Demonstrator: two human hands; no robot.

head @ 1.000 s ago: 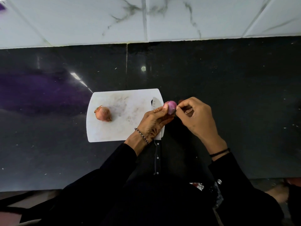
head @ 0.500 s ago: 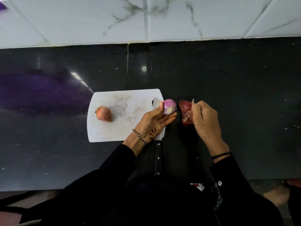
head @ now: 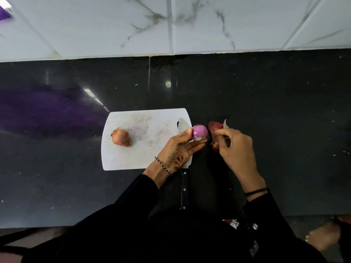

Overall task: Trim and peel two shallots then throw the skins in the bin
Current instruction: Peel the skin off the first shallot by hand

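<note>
Items on a black glossy counter [head: 57, 168], under a white marbled wall [head: 247, 21].

1. One white cutting board [head: 133, 158], flat on the counter, left of centre.
2. One unpeeled shallot [head: 121, 137], brown skin intact, lying on the left part of the board, untouched by either hand.
3. One knife [head: 182, 126]: blade along the board's right edge, partly hidden under the left hand; dark riveted handle running off the board toward the near edge of the counter.
4. Left hand [head: 176, 149], beaded bracelet [head: 163, 166] at the wrist, thumb and fingertips pinching the peeled shallot [head: 199, 132]. The peeled shallot is smooth and purple-pink and sits just off the board's right edge.
5. Right hand [head: 235, 147], dark band [head: 256, 191] at the wrist, fingers curled round a bunch of dark red skins [head: 214, 127]. The skins are just right of the peeled shallot, with a narrow gap between them.
</note>
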